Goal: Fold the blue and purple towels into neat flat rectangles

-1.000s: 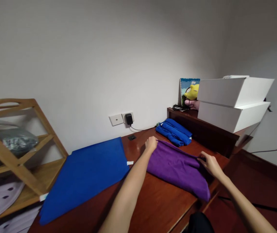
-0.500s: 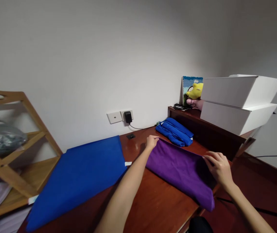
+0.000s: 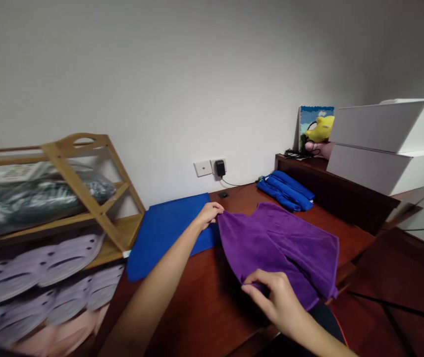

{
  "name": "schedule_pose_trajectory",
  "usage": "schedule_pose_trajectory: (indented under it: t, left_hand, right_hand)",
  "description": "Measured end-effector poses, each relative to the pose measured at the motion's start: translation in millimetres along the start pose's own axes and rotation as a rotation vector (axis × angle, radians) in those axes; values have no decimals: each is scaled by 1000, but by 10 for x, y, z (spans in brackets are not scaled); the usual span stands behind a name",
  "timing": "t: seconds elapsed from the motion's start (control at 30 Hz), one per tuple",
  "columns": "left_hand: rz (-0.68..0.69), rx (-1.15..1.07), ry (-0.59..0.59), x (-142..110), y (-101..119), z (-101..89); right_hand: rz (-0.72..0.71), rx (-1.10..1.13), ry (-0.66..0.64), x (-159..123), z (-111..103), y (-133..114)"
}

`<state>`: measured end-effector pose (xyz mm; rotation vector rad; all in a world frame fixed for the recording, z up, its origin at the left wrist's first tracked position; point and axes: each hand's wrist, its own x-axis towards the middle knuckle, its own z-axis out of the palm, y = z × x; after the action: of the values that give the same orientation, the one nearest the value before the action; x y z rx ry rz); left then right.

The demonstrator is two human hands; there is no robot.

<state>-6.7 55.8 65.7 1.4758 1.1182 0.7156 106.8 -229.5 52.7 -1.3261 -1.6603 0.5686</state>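
A purple cloth [image 3: 271,238], towel-like in texture, spreads over the right part of the reddish-brown desk and hangs past its front edge. My left hand [image 3: 210,213] pinches its far left corner, lifted a little off the desk. Nearer to me, my right hand [image 3: 277,297] pinches the cloth's near left corner between thumb and fingers. Behind the left hand lies a flat folded blue cloth [image 3: 175,223]. A second blue cloth bundle [image 3: 285,191], folded into thick rolls, rests at the back of the desk.
White boxes [image 3: 375,129] are stacked on a raised dark shelf [image 3: 331,186] at right, beside a picture [image 3: 314,119] and a yellow plush toy [image 3: 321,129]. A black adapter [image 3: 220,168] plugs into the wall. A wooden rack [image 3: 111,223] with lilac slippers [image 3: 71,258] stands left.
The purple cloth's held edge has swung left, and the cloth lies more spread out. My right hand has come nearer and to the left. The view has turned left, showing more of the rack.
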Motion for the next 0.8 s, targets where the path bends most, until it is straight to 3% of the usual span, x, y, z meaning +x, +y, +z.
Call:
schedule_pose_trajectory:
  t: [0.17,0.37,0.6,0.7,0.8]
  left_hand:
    - [-13,1,48,-318,-169,-477]
    - [59,-17,91,-608,-294,-917]
    - [100,106,255,-917,-510,-1482]
    - [101,245,343,-1024,-632,-1627]
    - [157,412,434,-1173,-759,-1594]
  right_hand:
    - [59,146,-36,26,537,-223]
    - [72,225,-50,17,951,-499]
    - [-37,230,-238,7,1449,-625]
    - [-149,193,-470,-79,1539,-652]
    - [-265,167,-642,-82,1321,-682]
